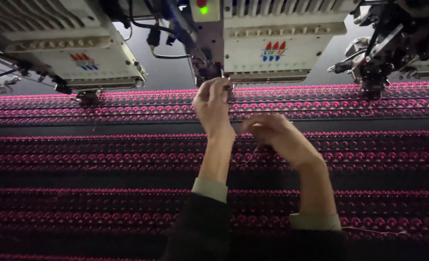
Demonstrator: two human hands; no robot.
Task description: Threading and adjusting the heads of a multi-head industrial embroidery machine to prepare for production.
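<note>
From the head camera, looking down: a wide dark cloth (79, 179) with many rows of bright pink stitched flowers, spread flat under the machines and filling most of the picture. Above it, three big white sewing machine heads in a row: one on the left (74, 48), one in the middle (267, 48), and a darker one at the far right (398, 43). A small green light (203, 9) glowing on top of the middle one.

Left hand (213, 104) reached up to the needle part (230, 86) under the middle machine head, fingers bunched close together and touching there, pinching something too small to make out. Right hand (272, 133) lower and just beside it, over the cloth, fingers curled in narrow, with a thin pink thread (246, 161) hanging down from it in a loose loop. Cannot tell for sure if the thread is pinched or only draped.

Both arms in dark sleeves (200, 227) with pale cuffs (209, 189), coming up from the bottom edge.
</note>
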